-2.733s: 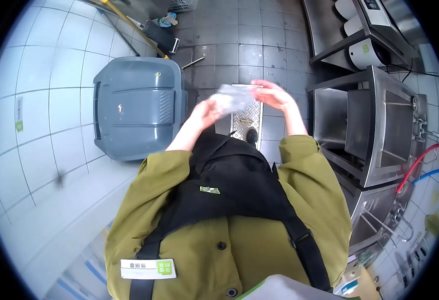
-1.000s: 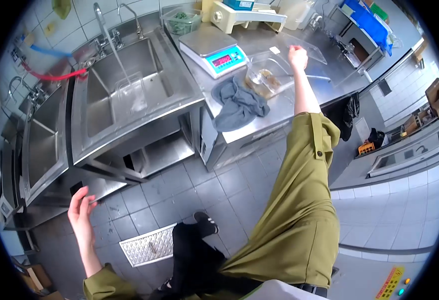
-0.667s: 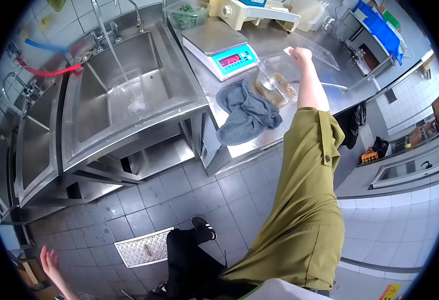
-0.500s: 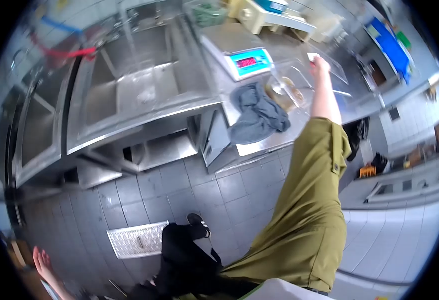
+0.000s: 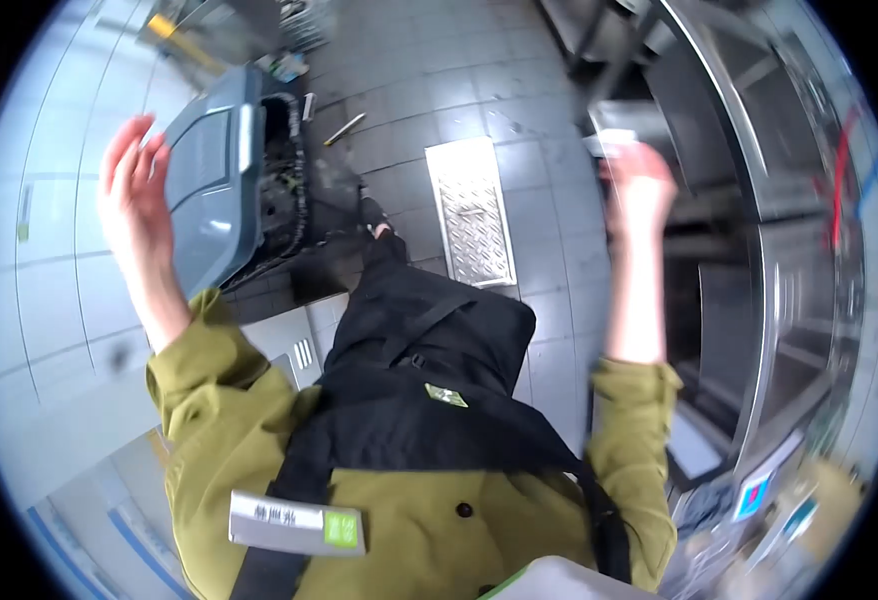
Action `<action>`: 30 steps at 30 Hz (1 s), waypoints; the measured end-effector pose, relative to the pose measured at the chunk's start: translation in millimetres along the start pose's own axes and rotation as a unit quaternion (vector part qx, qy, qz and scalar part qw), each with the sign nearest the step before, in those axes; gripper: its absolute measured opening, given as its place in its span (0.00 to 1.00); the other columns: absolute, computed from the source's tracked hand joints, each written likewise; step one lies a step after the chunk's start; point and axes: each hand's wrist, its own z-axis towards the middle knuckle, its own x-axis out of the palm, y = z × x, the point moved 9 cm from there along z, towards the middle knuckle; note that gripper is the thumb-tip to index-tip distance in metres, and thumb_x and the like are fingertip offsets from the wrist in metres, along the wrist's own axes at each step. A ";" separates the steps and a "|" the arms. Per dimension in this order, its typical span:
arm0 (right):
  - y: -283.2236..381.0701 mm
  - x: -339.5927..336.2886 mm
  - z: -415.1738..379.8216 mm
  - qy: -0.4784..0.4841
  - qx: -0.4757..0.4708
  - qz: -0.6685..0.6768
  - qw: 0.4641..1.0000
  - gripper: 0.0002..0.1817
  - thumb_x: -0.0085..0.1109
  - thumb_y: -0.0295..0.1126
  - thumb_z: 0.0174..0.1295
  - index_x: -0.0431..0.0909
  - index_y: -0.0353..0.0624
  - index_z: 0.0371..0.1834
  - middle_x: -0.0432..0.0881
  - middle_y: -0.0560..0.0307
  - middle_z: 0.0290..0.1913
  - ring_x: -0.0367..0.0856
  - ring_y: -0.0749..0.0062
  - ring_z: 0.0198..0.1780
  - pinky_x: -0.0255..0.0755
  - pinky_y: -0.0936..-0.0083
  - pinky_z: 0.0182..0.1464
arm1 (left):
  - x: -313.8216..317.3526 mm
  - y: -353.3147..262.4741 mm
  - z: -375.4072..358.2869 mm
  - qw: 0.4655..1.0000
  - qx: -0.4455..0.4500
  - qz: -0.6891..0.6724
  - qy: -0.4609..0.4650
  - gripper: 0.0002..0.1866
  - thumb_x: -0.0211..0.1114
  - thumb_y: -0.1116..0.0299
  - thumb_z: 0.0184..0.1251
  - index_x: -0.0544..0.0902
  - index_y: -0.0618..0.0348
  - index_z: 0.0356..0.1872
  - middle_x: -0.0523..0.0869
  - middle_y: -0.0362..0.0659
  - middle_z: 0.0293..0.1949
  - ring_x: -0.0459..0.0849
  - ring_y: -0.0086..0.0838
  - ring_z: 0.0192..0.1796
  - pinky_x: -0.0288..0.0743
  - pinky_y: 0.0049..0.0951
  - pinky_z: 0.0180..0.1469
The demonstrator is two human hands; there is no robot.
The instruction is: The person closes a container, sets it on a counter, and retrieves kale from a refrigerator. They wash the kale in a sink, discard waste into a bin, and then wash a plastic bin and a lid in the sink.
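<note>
My left hand (image 5: 139,200) is raised at the left with its fingers apart and nothing in it. It is nearest to the grey-blue lid (image 5: 204,170) of a large bin, which stands partly uncovered with a dark liner around its opening (image 5: 284,185). On the other side, my right hand (image 5: 641,190) is closed on a small white thing (image 5: 616,137), too blurred to name. That hand is held out beside the steel sink unit (image 5: 729,120), apart from it as far as I can see.
A metal tread-plate cover (image 5: 471,215) lies in the grey tiled floor (image 5: 549,215) ahead of me. Near the bin, a yellowish stick (image 5: 345,129) lies on the tiles. The scale (image 5: 754,495) and a dark cloth (image 5: 714,500) are on the counter at the lower right.
The view has swung from the sinks and counter to the bin and floor. My right hand has left the counter, still gripping the white thing. My left hand has come up into fuller view.
</note>
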 end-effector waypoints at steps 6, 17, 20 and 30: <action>66.5 520.2 -150.4 0.442 0.165 0.262 0.842 0.15 0.57 0.26 0.49 0.74 0.37 0.42 0.81 0.55 0.32 0.79 0.75 0.37 0.72 0.80 0.38 | -188.7 0.1 6.5 0.979 -0.009 0.009 -0.205 0.14 0.51 0.72 0.62 0.71 0.67 0.47 0.73 0.48 0.48 0.72 0.26 0.42 0.66 0.26 0.48; -20.2 217.6 -13.6 0.205 0.175 0.058 0.961 0.28 0.58 0.30 0.51 0.63 0.39 0.57 0.72 0.50 0.45 0.76 0.75 0.31 0.72 0.76 0.37 | 220.2 90.9 24.2 0.952 -0.170 -0.144 0.210 0.13 0.48 0.73 0.62 0.72 0.67 0.46 0.75 0.47 0.46 0.73 0.26 0.48 0.66 0.26 0.51; -74.9 -17.9 -0.3 -0.015 0.176 0.104 0.979 0.15 0.53 0.30 0.56 0.71 0.36 0.46 0.77 0.53 0.34 0.77 0.75 0.30 0.72 0.79 0.32 | 419.4 66.3 -126.2 0.851 -0.194 -0.179 0.453 0.11 0.51 0.74 0.61 0.74 0.65 0.44 0.76 0.45 0.44 0.75 0.25 0.45 0.69 0.23 0.48; -141.5 -642.8 -92.9 -0.563 0.236 -0.015 0.792 0.11 0.46 0.28 0.58 0.72 0.36 0.42 0.78 0.54 0.31 0.76 0.75 0.23 0.68 0.82 0.26 | 781.4 78.2 -517.8 0.551 -0.244 -0.036 0.797 0.12 0.51 0.71 0.62 0.76 0.60 0.45 0.79 0.41 0.41 0.76 0.21 0.43 0.69 0.20 0.42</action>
